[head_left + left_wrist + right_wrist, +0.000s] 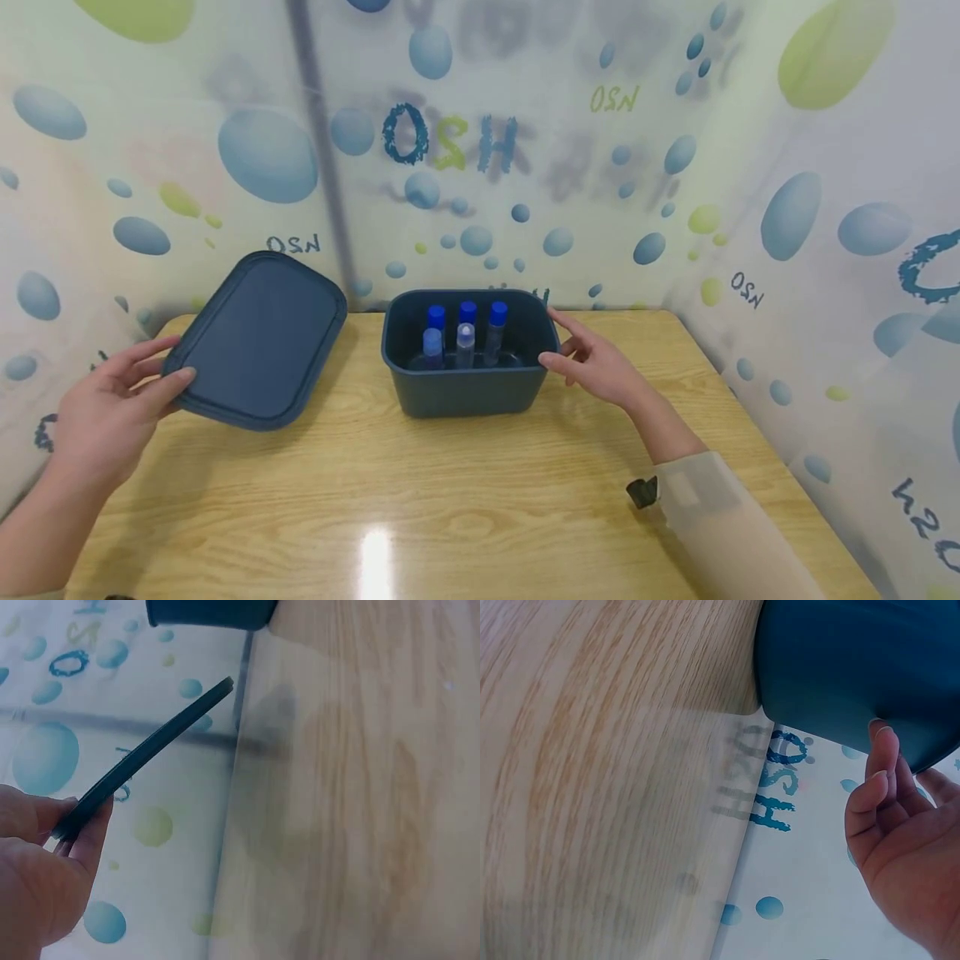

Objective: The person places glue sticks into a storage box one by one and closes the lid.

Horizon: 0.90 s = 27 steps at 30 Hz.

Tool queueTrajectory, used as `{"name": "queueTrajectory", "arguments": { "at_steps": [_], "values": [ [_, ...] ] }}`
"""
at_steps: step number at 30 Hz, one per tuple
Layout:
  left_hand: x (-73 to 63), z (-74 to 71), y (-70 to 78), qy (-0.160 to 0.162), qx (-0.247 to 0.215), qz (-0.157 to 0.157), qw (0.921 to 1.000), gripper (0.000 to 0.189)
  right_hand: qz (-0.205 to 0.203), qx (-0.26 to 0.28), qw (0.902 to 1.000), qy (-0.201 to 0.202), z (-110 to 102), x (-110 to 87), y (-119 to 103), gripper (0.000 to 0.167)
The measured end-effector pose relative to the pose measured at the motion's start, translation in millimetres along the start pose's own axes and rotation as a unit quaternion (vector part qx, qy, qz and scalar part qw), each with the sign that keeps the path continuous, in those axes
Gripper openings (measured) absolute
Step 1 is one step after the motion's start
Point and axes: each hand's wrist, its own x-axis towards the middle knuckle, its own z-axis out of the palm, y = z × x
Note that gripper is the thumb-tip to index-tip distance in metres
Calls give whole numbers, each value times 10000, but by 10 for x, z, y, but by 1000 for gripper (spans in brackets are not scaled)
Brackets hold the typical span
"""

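Note:
In the head view, my left hand (112, 408) pinches a dark blue lid (258, 342) by its near left corner. The lid is tilted and held above the table, left of a dark blue plastic box (468, 393). Edge-on, the same lid (150, 750) shows between thumb and fingers in the left wrist view. The box stands without a cover and holds several slim upright tubes (465, 346), mostly blue-capped. My right hand (600, 367) holds the box's right end, thumb at the front corner and index finger at the back. Its other fingers (885, 750) curl against the outer wall.
Beneath everything is a wood-grain table (450, 492). A patterned white sheet (525, 167) rises behind the box and along both sides. A black clip-like piece (642, 492) sits at the right sleeve's cuff.

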Motion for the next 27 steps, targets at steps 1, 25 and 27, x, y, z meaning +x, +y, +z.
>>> {"name": "queueTrajectory", "arguments": {
  "at_steps": [1, 25, 27],
  "values": [
    [3, 19, 37, 12, 151, 7, 9999, 64, 4, -2, 10000, 2, 0, 2, 0, 81],
    [310, 704, 825, 215, 684, 689, 9950, 49, 49, -214, 9997, -90, -55, -4, -51, 81],
    [336, 767, 865, 226, 671, 795, 9943, 47, 31, -291, 9995, -75, -56, -7, -47, 80]
  ]
}}
